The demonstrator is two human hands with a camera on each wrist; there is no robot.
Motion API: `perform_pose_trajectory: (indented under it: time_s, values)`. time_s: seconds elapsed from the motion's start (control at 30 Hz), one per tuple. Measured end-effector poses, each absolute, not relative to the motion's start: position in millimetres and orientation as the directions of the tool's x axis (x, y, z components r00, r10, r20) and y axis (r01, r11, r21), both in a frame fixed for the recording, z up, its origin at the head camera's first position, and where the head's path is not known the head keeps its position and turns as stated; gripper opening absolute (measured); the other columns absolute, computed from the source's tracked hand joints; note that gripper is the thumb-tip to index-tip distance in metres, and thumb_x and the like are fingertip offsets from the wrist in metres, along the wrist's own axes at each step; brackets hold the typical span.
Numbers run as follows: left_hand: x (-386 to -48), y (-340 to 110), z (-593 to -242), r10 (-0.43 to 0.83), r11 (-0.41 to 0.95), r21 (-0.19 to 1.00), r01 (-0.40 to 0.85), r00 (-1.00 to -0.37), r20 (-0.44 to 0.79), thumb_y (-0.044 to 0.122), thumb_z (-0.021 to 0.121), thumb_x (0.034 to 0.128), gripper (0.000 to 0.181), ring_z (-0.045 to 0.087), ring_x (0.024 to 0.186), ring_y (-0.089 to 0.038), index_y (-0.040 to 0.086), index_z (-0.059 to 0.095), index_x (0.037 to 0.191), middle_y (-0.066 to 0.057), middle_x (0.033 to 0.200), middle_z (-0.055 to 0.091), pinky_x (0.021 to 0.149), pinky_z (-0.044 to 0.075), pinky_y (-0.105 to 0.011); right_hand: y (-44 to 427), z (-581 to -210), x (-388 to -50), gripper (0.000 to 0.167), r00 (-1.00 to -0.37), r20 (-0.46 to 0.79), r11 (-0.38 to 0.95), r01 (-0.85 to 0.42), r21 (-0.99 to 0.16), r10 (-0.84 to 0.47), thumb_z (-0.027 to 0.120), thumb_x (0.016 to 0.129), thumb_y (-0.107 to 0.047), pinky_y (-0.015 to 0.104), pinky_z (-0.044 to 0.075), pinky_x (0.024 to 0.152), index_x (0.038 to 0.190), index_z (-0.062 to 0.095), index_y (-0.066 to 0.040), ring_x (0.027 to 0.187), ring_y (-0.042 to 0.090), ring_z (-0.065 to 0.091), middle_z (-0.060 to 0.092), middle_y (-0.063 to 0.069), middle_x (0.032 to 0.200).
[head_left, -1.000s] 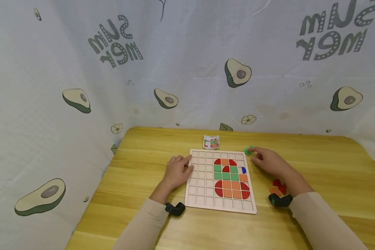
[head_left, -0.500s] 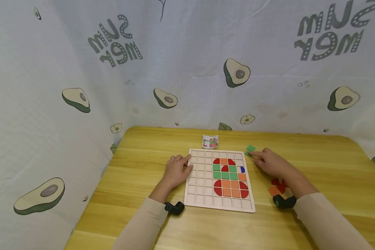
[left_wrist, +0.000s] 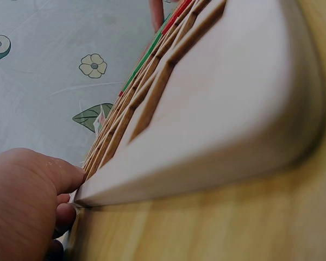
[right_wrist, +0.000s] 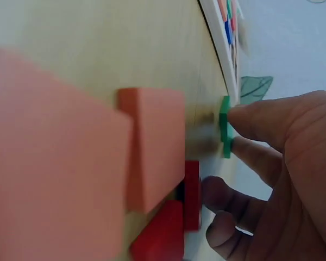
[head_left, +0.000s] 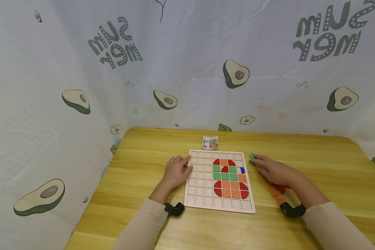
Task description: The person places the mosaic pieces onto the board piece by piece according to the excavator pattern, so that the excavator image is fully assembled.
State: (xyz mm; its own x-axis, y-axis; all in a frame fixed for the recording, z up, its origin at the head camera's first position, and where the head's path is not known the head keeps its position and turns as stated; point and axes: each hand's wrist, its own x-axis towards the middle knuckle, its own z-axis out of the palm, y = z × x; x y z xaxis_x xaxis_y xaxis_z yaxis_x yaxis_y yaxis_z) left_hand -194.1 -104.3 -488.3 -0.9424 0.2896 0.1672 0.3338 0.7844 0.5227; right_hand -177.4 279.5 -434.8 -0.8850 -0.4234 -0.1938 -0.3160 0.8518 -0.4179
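Note:
A pale wooden grid board (head_left: 201, 196) lies on the table, red, green and orange tiles and one blue piece set in its right half. My left hand (head_left: 176, 172) rests at its left edge, thumb and index fingertip touching the rim; the left wrist view shows the thumb (left_wrist: 65, 173) against that edge. Right of the board's far corner, my right hand (head_left: 276, 171) reaches over green tiles (head_left: 251, 156) with extended fingers. In the right wrist view, the thumb and a finger touch the green tiles (right_wrist: 224, 118); the other fingers are bent and hold nothing.
A small curled pattern card (head_left: 210, 142) stands behind the board. Loose orange tiles (head_left: 273, 192) and red tiles (head_left: 281, 189) lie near my right wrist, partly hidden by the arm. A printed curtain (head_left: 187, 69) hangs behind the table.
My right hand has shifted right and nearer to me, from pointing at the green tiles to lying over them. The green tiles have moved slightly the same way. My left hand stays put.

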Motion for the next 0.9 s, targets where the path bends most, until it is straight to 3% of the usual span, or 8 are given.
perform_pose_trajectory:
  time_s: [0.13,0.17,0.27,0.33,0.4,0.5,0.63,0.9]
  values:
    - [-193,-103,-487,0.289,0.786,0.525,0.326,-0.945,0.154,0.033,0.060,0.1013,0.049,0.042,0.087,-0.016,0.013,0.059,0.146,-0.001,0.097,0.061,0.081,0.031,-0.032,287,-431,-155,0.048,-0.879,-0.189,0.838,-0.324,-0.438,-0.439,0.055,0.105,-0.017,0.066,0.040,0.107,0.150,0.050,-0.004,0.140,0.057,0.039,0.037,0.029,0.158]
    - [-193,-103,-487,0.287,0.786,0.526,0.324,-0.946,0.152,0.033,0.060,0.1013,0.049,0.042,0.087,-0.016,0.012,0.059,0.146,-0.001,0.097,0.061,0.081,0.031,-0.032,290,-430,-150,0.047,-0.883,-0.177,0.838,-0.326,-0.439,-0.436,0.056,0.104,-0.017,0.062,0.046,0.103,0.149,0.053,-0.004,0.133,0.053,0.049,0.040,0.029,0.156]
    - [-193,-104,-486,0.284,0.787,0.528,0.320,-0.947,0.150,0.032,0.060,0.1013,0.049,0.042,0.087,-0.016,0.013,0.058,0.146,0.000,0.096,0.061,0.081,0.031,-0.032,300,-430,-136,0.041,-0.908,-0.120,0.838,-0.312,-0.448,-0.402,0.065,0.100,-0.019,0.042,0.056,0.085,0.139,0.062,-0.007,0.104,0.027,0.064,0.055,0.026,0.142]
    - [-192,-104,-486,0.284,0.786,0.528,0.321,-0.947,0.152,0.032,0.061,0.1012,0.049,0.042,0.087,-0.016,0.012,0.059,0.146,0.000,0.096,0.061,0.081,0.031,-0.032,307,-431,-128,0.035,-0.924,-0.095,0.840,-0.289,-0.460,-0.370,0.071,0.096,-0.022,0.030,0.051,0.073,0.129,0.069,-0.010,0.088,0.009,0.055,0.063,0.018,0.126]
    - [-192,-104,-486,0.284,0.786,0.529,0.320,-0.947,0.151,0.032,0.061,0.1012,0.049,0.042,0.087,-0.016,0.012,0.059,0.146,0.000,0.097,0.061,0.080,0.031,-0.032,313,-432,-122,0.027,-0.932,-0.092,0.838,-0.268,-0.475,-0.350,0.076,0.092,-0.026,0.024,0.047,0.068,0.117,0.074,-0.015,0.082,0.001,0.049,0.065,0.007,0.112]
    - [-191,-105,-487,0.280,0.787,0.530,0.316,-0.948,0.148,0.032,0.061,0.1010,0.049,0.043,0.087,-0.016,0.012,0.059,0.146,0.000,0.097,0.062,0.080,0.032,-0.032,318,-435,-116,0.018,-0.932,-0.133,0.842,-0.237,-0.485,-0.338,0.079,0.089,-0.033,0.023,0.047,0.068,0.103,0.076,-0.022,0.082,0.001,0.048,0.062,-0.003,0.100]
    - [-192,-105,-488,0.280,0.791,0.522,0.320,-0.947,0.157,0.033,0.061,0.1010,0.049,0.044,0.087,-0.016,0.013,0.059,0.145,-0.001,0.098,0.063,0.081,0.033,-0.033,319,-439,-111,0.018,-0.935,-0.181,0.857,-0.188,-0.480,-0.306,0.081,0.087,-0.037,0.023,0.045,0.068,0.095,0.073,-0.023,0.080,0.004,0.047,0.061,-0.005,0.095]
    - [-193,-104,-488,0.283,0.794,0.520,0.315,-0.948,0.143,0.034,0.060,0.1014,0.050,0.043,0.089,-0.017,0.013,0.058,0.147,-0.001,0.099,0.062,0.082,0.033,-0.033,309,-445,-110,0.030,-0.955,-0.132,0.877,-0.183,-0.445,-0.267,0.076,0.091,-0.042,0.024,0.044,0.067,0.108,0.074,-0.017,0.077,0.003,0.046,0.061,-0.006,0.091]
